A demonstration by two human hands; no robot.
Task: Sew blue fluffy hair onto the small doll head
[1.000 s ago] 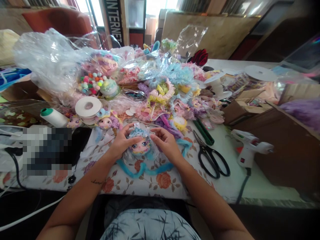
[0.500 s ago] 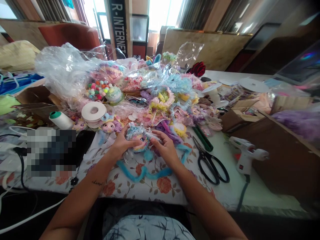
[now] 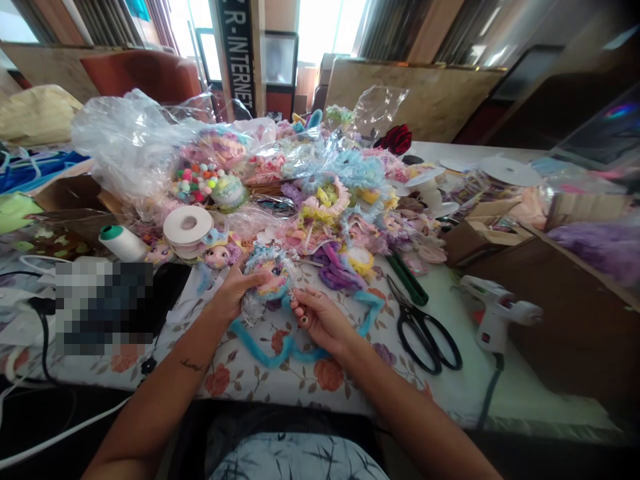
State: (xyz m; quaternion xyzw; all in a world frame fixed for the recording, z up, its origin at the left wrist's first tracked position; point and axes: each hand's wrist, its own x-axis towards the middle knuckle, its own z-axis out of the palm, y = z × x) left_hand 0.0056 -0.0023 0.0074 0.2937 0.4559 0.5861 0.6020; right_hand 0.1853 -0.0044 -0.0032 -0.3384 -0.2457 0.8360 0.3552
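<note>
My left hand (image 3: 236, 288) is wrapped round the left side of a doll head (image 3: 266, 273) with a painted face and pale blue frilly trim, its thumb lying across the front. At the lower right edge of the head, my right hand (image 3: 320, 319) has its fingers pinched together; whatever small thing is between them is too small to name. A bright blue fuzzy strip (image 3: 250, 348) curves over the flowered cloth (image 3: 295, 383) beneath both hands. Purple fabric (image 3: 336, 268) lies just beyond the right hand.
Black-handled scissors (image 3: 429, 340), a dark green tool (image 3: 407, 280) and a white glue gun (image 3: 493, 310) lie to the right, beside a cardboard box (image 3: 550, 333). Behind are a ribbon spool (image 3: 187, 225), thread cone (image 3: 123, 243) and a heap of pastel trims (image 3: 350, 173) with clear plastic.
My right hand has moved down from the doll head's right side to its lower edge, fingers now pinched. The head has shifted slightly left and turned in my left hand.
</note>
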